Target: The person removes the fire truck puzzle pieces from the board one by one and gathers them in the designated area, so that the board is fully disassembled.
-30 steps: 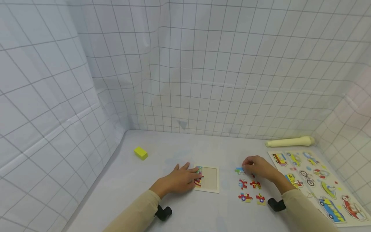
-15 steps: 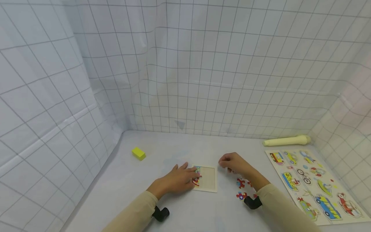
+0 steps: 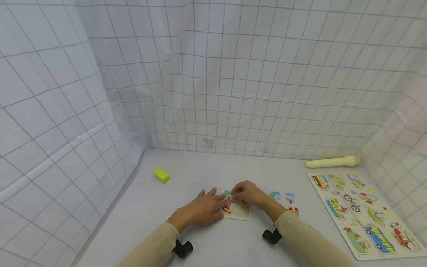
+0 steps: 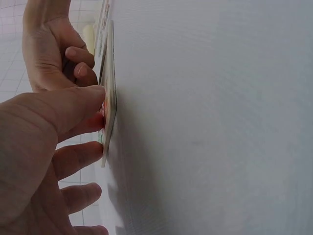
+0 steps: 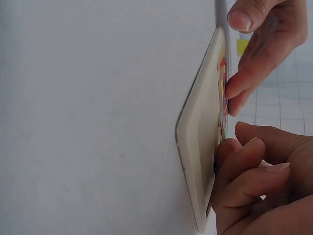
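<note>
A square wooden puzzle tray (image 3: 245, 218) lies on the table, with colourful fitted pieces (image 3: 227, 211) along its left side. My left hand (image 3: 200, 209) rests on that side, fingers spread, fingertips over the fitted pieces. Over the tray's upper part, my right hand (image 3: 251, 193) has thumb and fingertips pinched together beside those pieces. What it pinches is mostly hidden; it appears to be a small puzzle piece. In the right wrist view, the right hand's curled fingers (image 5: 239, 171) sit right at the tray's bare floor (image 5: 205, 142).
Loose puzzle pieces (image 3: 293, 210) lie right of the tray, some hidden by the right arm. Farther right is a large picture board (image 3: 361, 218) with vehicle shapes. A pale yellow microphone-shaped object (image 3: 331, 162) lies behind it. A yellow block (image 3: 161, 175) stands at the back left.
My right hand has moved left from the loose pieces to over the tray, fingertips kept together. My left hand has stayed on the tray's left side.
</note>
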Tool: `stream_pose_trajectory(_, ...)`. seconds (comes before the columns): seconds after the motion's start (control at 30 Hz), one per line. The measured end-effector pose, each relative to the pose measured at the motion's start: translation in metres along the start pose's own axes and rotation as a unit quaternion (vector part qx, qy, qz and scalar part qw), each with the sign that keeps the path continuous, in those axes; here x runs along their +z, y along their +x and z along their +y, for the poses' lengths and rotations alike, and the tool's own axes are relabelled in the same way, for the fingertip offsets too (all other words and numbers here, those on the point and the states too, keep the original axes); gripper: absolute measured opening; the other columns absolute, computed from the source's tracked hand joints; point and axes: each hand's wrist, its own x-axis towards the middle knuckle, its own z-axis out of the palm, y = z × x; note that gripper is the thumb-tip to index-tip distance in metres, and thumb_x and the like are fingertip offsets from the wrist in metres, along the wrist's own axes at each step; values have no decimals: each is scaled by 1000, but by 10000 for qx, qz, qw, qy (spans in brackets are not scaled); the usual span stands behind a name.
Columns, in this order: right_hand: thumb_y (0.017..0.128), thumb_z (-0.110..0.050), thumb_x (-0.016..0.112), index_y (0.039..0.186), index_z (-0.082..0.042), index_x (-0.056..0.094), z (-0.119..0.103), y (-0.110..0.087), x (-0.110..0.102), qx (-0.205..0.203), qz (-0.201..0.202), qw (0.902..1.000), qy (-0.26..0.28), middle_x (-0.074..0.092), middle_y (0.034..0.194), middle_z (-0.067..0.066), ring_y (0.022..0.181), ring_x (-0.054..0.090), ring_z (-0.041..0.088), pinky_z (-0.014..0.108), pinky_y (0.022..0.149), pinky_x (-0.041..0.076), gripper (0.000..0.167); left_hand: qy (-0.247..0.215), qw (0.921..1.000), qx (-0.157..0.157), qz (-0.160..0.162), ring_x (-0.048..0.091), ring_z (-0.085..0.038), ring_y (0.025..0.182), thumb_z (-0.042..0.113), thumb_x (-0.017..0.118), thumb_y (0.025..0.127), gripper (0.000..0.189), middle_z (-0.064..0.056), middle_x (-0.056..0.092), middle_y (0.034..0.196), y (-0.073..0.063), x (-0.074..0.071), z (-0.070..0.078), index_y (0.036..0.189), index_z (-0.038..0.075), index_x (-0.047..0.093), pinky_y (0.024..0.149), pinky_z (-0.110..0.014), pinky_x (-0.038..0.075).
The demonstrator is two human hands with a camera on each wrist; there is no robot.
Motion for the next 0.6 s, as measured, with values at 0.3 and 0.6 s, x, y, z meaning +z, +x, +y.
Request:
stream_pose_trajectory(0.3,84,-3,73,91,-5,70,-5,6,5,-249,110,9972,-692,61,79,-1,70,53,13,26,60,42,8,137,9999,15,-15,30,-41,151,40,59,102,45,2,43,160,-3,-2,2,146,30,57,112,-71,28)
stream_pose_trajectory(0.6,84,-1,73,88,-3,67,-4,13,3,-221,-93,9972,-709,59,77,0,66,50,12,25,57,39,8,136,9999,94,-23,31,-43,150,38,59,103,44,0,42,161,-4,0,0,146,30,57,111,-72,29)
